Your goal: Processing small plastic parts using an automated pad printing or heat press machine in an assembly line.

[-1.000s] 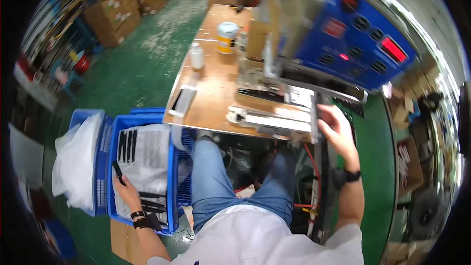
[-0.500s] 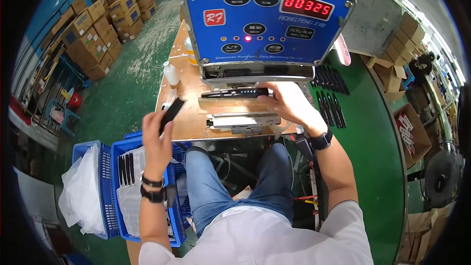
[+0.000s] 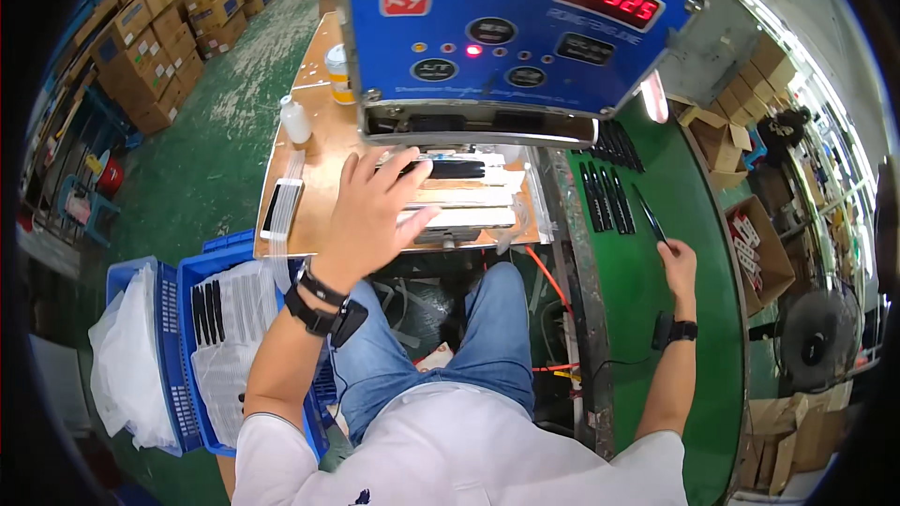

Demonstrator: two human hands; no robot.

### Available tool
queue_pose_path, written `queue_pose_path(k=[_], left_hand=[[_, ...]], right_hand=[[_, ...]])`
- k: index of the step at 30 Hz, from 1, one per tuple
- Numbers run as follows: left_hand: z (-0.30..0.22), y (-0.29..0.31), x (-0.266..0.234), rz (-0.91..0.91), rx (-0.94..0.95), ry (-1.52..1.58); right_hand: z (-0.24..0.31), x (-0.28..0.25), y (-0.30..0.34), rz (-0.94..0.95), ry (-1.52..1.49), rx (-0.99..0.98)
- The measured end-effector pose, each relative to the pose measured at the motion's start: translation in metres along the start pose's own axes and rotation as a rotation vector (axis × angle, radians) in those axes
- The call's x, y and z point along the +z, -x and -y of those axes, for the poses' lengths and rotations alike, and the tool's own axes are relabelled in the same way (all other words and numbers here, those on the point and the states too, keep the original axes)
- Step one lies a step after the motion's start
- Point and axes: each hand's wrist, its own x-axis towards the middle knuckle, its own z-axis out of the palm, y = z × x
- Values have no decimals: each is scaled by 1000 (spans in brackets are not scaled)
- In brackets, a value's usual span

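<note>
My left hand (image 3: 370, 211) is over the bed of the blue-fronted machine (image 3: 525, 47), its fingers spread. Under and beside its fingertips a long flat black piece (image 3: 457, 170) lies on the light-coloured bed (image 3: 459, 197); whether the fingers touch it is unclear. Off to the right, my right hand (image 3: 682, 270) pinches one end of another slim black piece (image 3: 650, 214), which points away from me over the green table (image 3: 675, 356). To its left several similar black pieces (image 3: 607, 199) lie side by side, with more of them behind.
A white bottle (image 3: 294, 119), a yellow-and-white tub (image 3: 338, 75) and a white-framed phone-like object (image 3: 281, 208) sit on the wooden table's left. Blue baskets (image 3: 190, 281) at lower left hold white sheeting and black pieces. A cardboard box (image 3: 764, 253) and a fan (image 3: 814, 342) are at right.
My right hand has carried a black piece from the machine bed to the green table. My left hand has moved right to the bed, where the black piece it held now lies.
</note>
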Motion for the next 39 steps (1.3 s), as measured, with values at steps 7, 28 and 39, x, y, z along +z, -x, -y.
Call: queue_pose_path(k=[7, 28, 39], left_hand=[[32, 202, -51, -209, -595, -215], [-26, 573, -123, 115, -1890, -668], [-7, 652, -127, -210, -1923, -416]], right_hand=[[-59, 33, 4, -161, 510, -69], [167, 96, -10, 145, 157, -386], [340, 159, 34, 529, -74, -671]])
